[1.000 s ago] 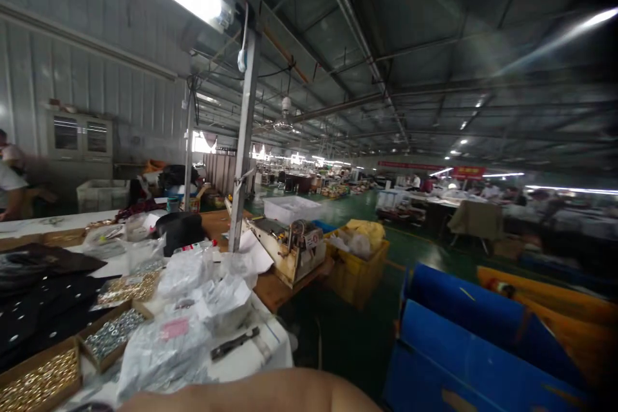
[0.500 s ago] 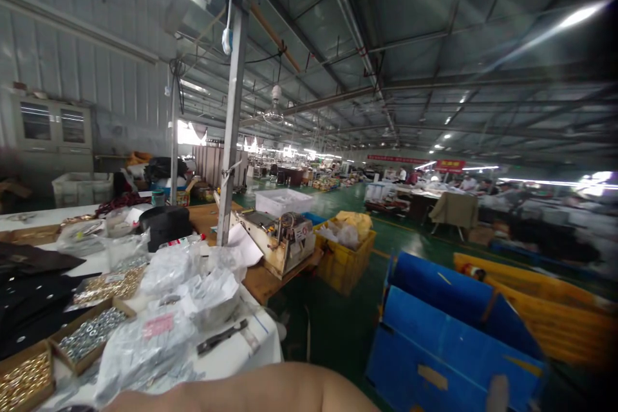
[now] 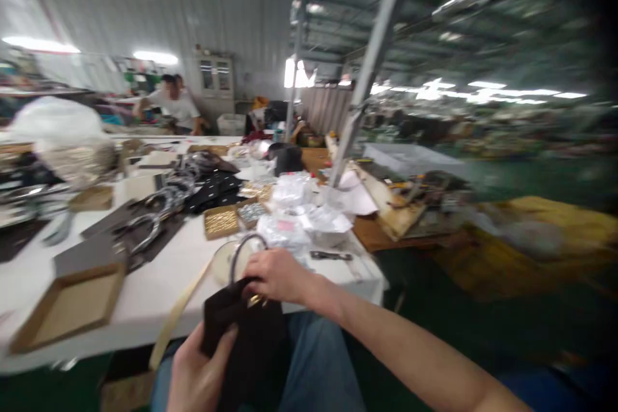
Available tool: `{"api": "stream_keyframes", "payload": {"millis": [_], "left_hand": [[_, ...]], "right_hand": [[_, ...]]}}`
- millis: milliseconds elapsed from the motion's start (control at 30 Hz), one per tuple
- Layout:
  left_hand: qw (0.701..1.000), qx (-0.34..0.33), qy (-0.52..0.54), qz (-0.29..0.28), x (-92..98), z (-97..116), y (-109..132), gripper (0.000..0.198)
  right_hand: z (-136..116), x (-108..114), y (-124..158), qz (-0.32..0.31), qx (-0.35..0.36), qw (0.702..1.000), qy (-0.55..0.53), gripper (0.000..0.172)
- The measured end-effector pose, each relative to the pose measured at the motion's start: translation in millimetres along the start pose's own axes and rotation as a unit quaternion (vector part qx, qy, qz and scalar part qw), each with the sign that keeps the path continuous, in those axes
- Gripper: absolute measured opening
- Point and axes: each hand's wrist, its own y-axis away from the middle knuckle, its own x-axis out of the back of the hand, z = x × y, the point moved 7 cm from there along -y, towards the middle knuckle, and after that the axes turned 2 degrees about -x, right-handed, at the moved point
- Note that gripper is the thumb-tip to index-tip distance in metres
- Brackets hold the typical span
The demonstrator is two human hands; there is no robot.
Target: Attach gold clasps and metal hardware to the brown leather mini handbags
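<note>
A black handbag [image 3: 253, 351] rests upright over my lap at the table's front edge. It has a grey curved handle [image 3: 235, 261] and a small gold fitting [image 3: 255, 300] near its top. My left hand [image 3: 199, 370] grips the bag's left side, thumb in front. Across the top edge, close to the handle and the gold fitting, my right hand [image 3: 277, 275] is closed on the bag, its fingertips partly hidden. Just behind the handle lies a roll of cream tape [image 3: 223, 262], with a strip hanging off the table.
The white table [image 3: 159, 290] bears a cardboard tray [image 3: 72, 309], boxes of gold studs [image 3: 221, 222] and silver rings [image 3: 251, 211], plastic bags [image 3: 284, 232] and metal handles [image 3: 145, 232]. A metal post [image 3: 369, 71] rises behind. Another person [image 3: 176, 106] sits far back.
The view has swung left and down, with blur. My right arm now reaches in from the right, and both hands and the black handbag have come into view.
</note>
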Motion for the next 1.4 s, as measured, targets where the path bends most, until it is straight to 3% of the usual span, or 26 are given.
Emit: {"api": "stream_keyframes", "payload": {"millis": [67,133,233,300,367,400,467,533,600,733,867,1067,1233,1333,1400], "left_hand": [[0.999,-0.002,0.021,-0.042,-3.6,-22.6,-6.1,0.051],[0.998,-0.037,0.022,-0.049,-4.2,-30.2,-9.2,0.039],[0.995,-0.104,0.011,-0.011,-4.3,-18.1,-9.2,0.027],[0.991,-0.134,0.003,0.026,-4.0,-5.7,-9.6,0.024],[0.984,-0.170,-0.006,0.050,-5.7,5.0,-11.2,0.023],[0.979,-0.195,-0.013,0.059,-7.5,9.3,-11.6,0.025],[0.964,-0.252,-0.031,0.078,-13.7,14.7,-9.8,0.031],[0.949,-0.299,-0.060,0.085,-25.0,15.6,-3.8,0.038],[0.932,-0.339,-0.097,0.080,-39.9,15.5,6.4,0.042],[0.893,-0.404,-0.167,0.110,-59.1,19.6,30.3,0.043],[0.876,-0.432,-0.191,0.094,-68.1,21.8,42.2,0.045],[0.879,-0.429,-0.201,0.045,-80.6,16.4,50.8,0.048],[0.870,-0.430,-0.219,-0.106,-91.2,23.4,51.1,0.068],[0.878,-0.410,-0.167,-0.180,-71.0,31.7,46.1,0.075],[0.905,-0.384,-0.104,-0.149,-37.6,39.0,35.3,0.079]], "right_hand": [[0.8,11.9,2.1,0.074,0.015,0.996,-0.044,0.016],[0.2,29.4,10.2,0.142,0.028,0.985,-0.094,0.021],[-11.6,61.4,40.3,0.293,0.046,0.951,-0.088,0.027],[-23.0,69.5,66.3,0.384,0.018,0.921,-0.060,0.023],[-32.7,54.6,82.5,0.392,-0.038,0.916,-0.083,0.022],[-37.5,38.7,85.1,0.361,-0.066,0.923,-0.114,0.034],[-46.3,3.0,88.4,0.312,-0.122,0.924,-0.186,0.078],[-52.0,-27.4,91.3,0.302,-0.178,0.897,-0.269,0.112],[-54.2,-47.2,95.0,0.322,-0.229,0.849,-0.351,0.123],[-52.5,-58.1,104.2,0.375,-0.320,0.746,-0.448,0.102],[-50.9,-49.5,108.8,0.418,-0.338,0.696,-0.476,0.097],[-36.1,-48.3,116.3,0.426,-0.346,0.695,-0.464,0.083],[-12.7,-51.3,125.9,0.433,-0.358,0.661,-0.498,0.073],[0.3,-44.2,137.5,0.432,-0.347,0.668,-0.497,0.069],[7.8,-31.6,151.8,0.435,-0.330,0.712,-0.442,0.059]]}}
